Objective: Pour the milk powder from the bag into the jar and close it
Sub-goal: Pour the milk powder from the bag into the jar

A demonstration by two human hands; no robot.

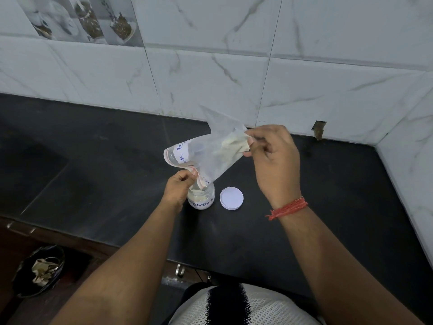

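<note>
On the black stone counter [304,207], just in front of the marble-patterned wall tiles, the pouring step is under way. The small clear glass jar with a handwritten white label [202,198] stands upright and uncapped, a layer of pale powder already in its base. Above it hangs the clear plastic zip bag with a red seal strip and a blue-lettered label [206,156], tilted with its mouth down at the jar's opening. The left hand [179,188] pinches the bag's mouth edge right beside the jar rim, fingers curled on the plastic; the right hand [273,158] pinches the raised bottom corner, where a clump of cream powder is lodged. The round white plastic lid [231,198] lies flat on the counter just right of the jar, apart from it.

Judging from this, most powder is across but some clings in the upper corner. The next move likely calls for lifting or shaking that corner while keeping the mouth over the opening, then setting the bag aside and fitting the lid
</note>
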